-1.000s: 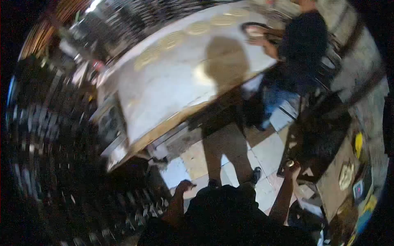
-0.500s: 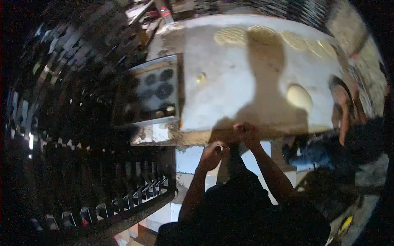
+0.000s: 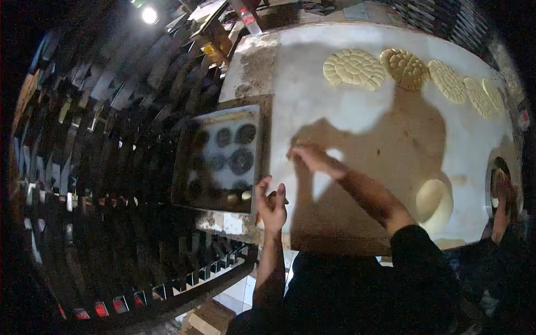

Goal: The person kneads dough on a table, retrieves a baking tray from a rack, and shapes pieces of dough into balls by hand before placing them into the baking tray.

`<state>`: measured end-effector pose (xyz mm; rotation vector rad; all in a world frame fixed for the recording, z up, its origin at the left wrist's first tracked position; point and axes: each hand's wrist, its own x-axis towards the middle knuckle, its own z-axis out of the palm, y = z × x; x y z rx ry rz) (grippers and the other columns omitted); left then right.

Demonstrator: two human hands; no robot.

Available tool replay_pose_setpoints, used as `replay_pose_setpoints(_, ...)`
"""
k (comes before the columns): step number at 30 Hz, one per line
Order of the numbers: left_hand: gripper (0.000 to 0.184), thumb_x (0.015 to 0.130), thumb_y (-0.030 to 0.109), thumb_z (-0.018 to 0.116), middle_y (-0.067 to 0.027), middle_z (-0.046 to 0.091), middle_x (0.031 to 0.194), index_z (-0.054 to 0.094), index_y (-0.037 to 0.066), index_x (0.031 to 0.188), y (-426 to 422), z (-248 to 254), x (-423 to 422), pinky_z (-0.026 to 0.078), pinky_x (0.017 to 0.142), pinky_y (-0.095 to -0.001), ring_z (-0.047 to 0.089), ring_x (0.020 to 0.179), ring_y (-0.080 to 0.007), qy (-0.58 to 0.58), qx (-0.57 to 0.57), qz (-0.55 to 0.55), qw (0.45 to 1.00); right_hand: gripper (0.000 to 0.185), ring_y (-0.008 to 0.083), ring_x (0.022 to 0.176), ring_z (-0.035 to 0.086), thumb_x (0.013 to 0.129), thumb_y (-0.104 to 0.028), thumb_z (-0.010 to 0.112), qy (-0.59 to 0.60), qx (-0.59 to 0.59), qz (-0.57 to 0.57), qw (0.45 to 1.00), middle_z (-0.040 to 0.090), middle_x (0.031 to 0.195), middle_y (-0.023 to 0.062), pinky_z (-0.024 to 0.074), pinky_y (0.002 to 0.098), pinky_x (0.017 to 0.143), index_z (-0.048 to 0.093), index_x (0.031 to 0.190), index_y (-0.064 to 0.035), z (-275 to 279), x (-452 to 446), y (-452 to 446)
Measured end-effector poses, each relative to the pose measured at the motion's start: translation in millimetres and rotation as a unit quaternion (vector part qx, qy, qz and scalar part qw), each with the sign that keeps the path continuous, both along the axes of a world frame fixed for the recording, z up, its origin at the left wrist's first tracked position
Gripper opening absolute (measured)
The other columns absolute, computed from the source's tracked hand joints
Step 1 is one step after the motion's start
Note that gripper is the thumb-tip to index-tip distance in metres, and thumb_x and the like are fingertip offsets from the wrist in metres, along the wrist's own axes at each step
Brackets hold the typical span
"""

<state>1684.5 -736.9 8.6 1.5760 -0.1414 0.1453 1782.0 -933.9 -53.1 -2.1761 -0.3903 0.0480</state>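
My left hand [image 3: 272,207] is raised palm up beside the right edge of the baking tray [image 3: 260,151], its fingers apart and nothing held. My right hand [image 3: 314,158] is low over the pale worktop [image 3: 312,72], fingertips drawn together near its left side. Whatever they may hold is hidden in shadow. Dark round shapes cover the tray, with two small pale dough balls [image 3: 246,195] at its near right corner. A smooth oval of dough [image 3: 441,204] lies to the right of my right forearm.
Several flat dough pieces with a cut pattern [image 3: 353,69] line the back of the worktop. A bottle [image 3: 250,21] stands at the far left corner. Another person's hand [image 3: 504,192] is on a round-rimmed object at the right. Dark slatted racks [image 3: 162,290] stand at the left.
My hands have moved apart: the right has reached forward over the worktop to where a small dough bit lay, and the left has opened near the tray. The view has shifted.
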Motion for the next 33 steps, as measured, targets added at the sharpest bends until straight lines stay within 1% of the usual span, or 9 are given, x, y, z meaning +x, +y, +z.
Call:
replay_pose_setpoints(5,0.039,0.102,0.033,0.046,-0.0162,0.065,0.095,0.055,0.000,0.121,-40.9,2.7,21.9,0.048,0.072,-0.0346,0.062,0.080,-0.0211,0.138,0.256,-0.187,0.938,0.013,0.0233,0.066,0.062,0.085,-0.013,0.067,0.095,0.087,0.106,0.986,0.066,0.079,0.0118,0.0492,0.0381,0.063,0.067,0.094,-0.0049,45.5,-58.7,-30.9)
replay_pose_setpoints(7,0.044,0.104,0.036,0.035,-0.0251,0.064,0.106,0.054,0.002,0.125,-52.5,-16.2,26.2,0.049,0.089,-0.0428,0.064,0.097,-0.0338,0.178,0.378,-0.248,0.874,0.025,0.0185,0.067,0.061,0.094,-0.030,0.064,-0.074,0.036,0.085,0.993,0.067,0.079,0.0083,0.0487,0.0349,0.062,0.066,0.093,-0.0051,13.0,-66.1,-66.7)
replay_pose_setpoints(11,0.037,0.105,0.021,0.037,-0.0211,0.058,0.127,0.052,0.005,0.134,-73.2,-90.8,12.2,0.048,0.092,-0.0501,0.059,0.110,-0.0416,-0.166,0.366,-0.320,0.858,0.056,0.0231,0.076,0.067,0.100,-0.051,0.045,0.123,0.228,-0.137,0.956,0.069,0.086,0.0170,0.0529,0.0387,0.072,0.064,0.104,0.0013,-8.2,-130.9,-87.2)
replay_pose_setpoints(18,0.042,0.106,0.035,0.035,-0.0191,0.065,0.105,0.060,0.001,0.104,-129.7,-75.6,-3.1,0.048,0.087,-0.0468,0.063,0.099,-0.0383,0.034,0.204,-0.405,0.891,0.044,0.0283,0.071,0.066,0.099,-0.039,0.051,-0.059,-0.011,-0.273,0.960,0.068,0.088,0.0216,0.0498,0.0346,0.061,0.063,0.102,0.0028,-28.3,-185.1,-77.3)
replay_pose_setpoints(22,0.043,0.105,0.037,0.036,-0.0198,0.064,0.104,0.058,0.000,0.100,-113.7,-54.0,1.3,0.046,0.086,-0.0470,0.062,0.100,-0.0365,0.093,0.332,-0.555,0.757,0.036,0.0263,0.058,0.062,0.100,-0.034,0.050,-0.350,-0.240,-0.385,0.820,0.062,0.068,0.0175,0.0463,0.0339,0.051,0.058,0.083,-0.0032,-16.4,-198.1,-59.7)
replay_pose_setpoints(24,0.038,0.104,0.034,0.042,-0.0192,0.064,0.114,0.061,0.001,0.111,-97.2,-64.5,9.9,0.045,0.093,-0.0439,0.060,0.105,-0.0342,0.106,0.320,-0.624,0.705,0.032,0.0261,0.058,0.062,0.099,-0.033,0.052,-0.133,-0.170,-0.422,0.880,0.060,0.065,0.0162,0.0476,0.0333,0.053,0.060,0.087,-0.0049,-61.6,-201.9,-101.5)
replay_pose_setpoints(28,0.042,0.100,0.035,0.048,-0.0215,0.063,0.118,0.060,0.001,0.120,-56.8,-54.6,13.1,0.047,0.092,-0.0458,0.062,0.104,-0.0370,-0.144,0.341,-0.482,0.794,0.024,0.0283,0.061,0.063,0.096,-0.028,0.057,-0.277,-0.160,-0.341,0.884,0.059,0.063,0.0163,0.0510,0.0336,0.059,0.067,0.098,-0.0066,-47.0,-216.6,-90.3)
replay_pose_setpoints(31,0.045,0.096,0.037,0.052,-0.0230,0.063,0.116,0.058,0.000,0.121,-22.9,-47.2,-7.2,0.048,0.090,-0.0470,0.063,0.100,-0.0393,-0.186,0.408,-0.416,0.791,0.020,0.0317,0.067,0.066,0.092,-0.025,0.061,-0.534,-0.525,-0.205,0.630,0.062,0.069,0.0170,0.0530,0.0352,0.064,0.070,0.099,-0.0080,-11.2,-225.2,-33.0)
replay_pose_setpoints(33,0.047,0.094,0.037,0.056,-0.0240,0.064,0.114,0.057,-0.001,0.122,2.2,-54.2,-38.9,0.049,0.088,-0.0478,0.063,0.098,-0.0409,-0.218,0.479,-0.368,0.766,0.021,0.0304,0.071,0.066,0.092,-0.025,0.061,-0.261,-0.267,-0.139,0.917,0.064,0.076,0.0148,0.0535,0.0373,0.066,0.070,0.100,-0.0077,30.9,-223.3,14.7)
